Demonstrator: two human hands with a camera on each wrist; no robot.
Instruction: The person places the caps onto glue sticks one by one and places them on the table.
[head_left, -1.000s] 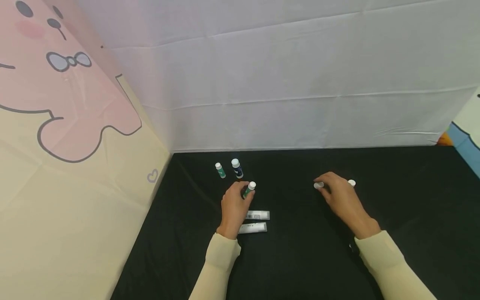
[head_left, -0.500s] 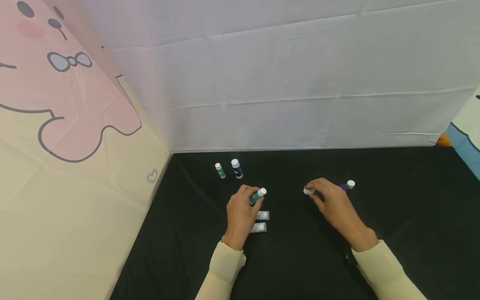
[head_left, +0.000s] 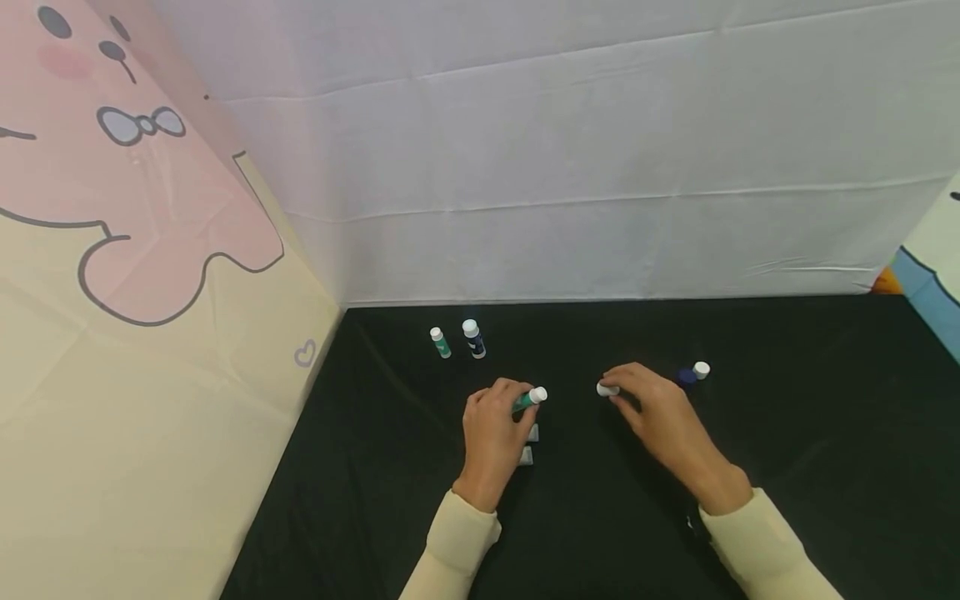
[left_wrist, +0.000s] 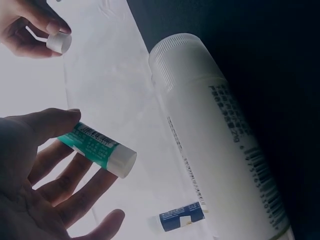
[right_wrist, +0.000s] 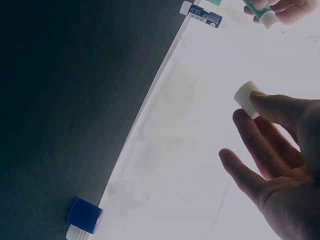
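Note:
My left hand (head_left: 491,442) pinches a small green glue stick (head_left: 527,399) with a white end, which tilts to the right. In the left wrist view the glue stick (left_wrist: 97,145) lies between thumb and fingers, its white end pointing outward. My right hand (head_left: 663,421) pinches a small white cap (head_left: 607,389) between thumb and fingertips. The right wrist view shows the cap (right_wrist: 246,99) at the thumb tip with the other fingers spread. A gap separates the two hands. Two white tubes (head_left: 527,456) lie beneath the left hand, mostly hidden by it.
A green stick (head_left: 441,342) and a larger dark blue one (head_left: 475,340), both white-ended, stand at the back left. Behind the right hand sit a dark blue cap (head_left: 687,377) and a white one (head_left: 701,369). Black cloth (head_left: 577,525) covers the table; a white sheet (head_left: 555,150) hangs behind.
My left hand has moved right and nearer with the green glue stick, which tilts further. My right hand has shifted left with the cap, exposing the blue cap behind it.

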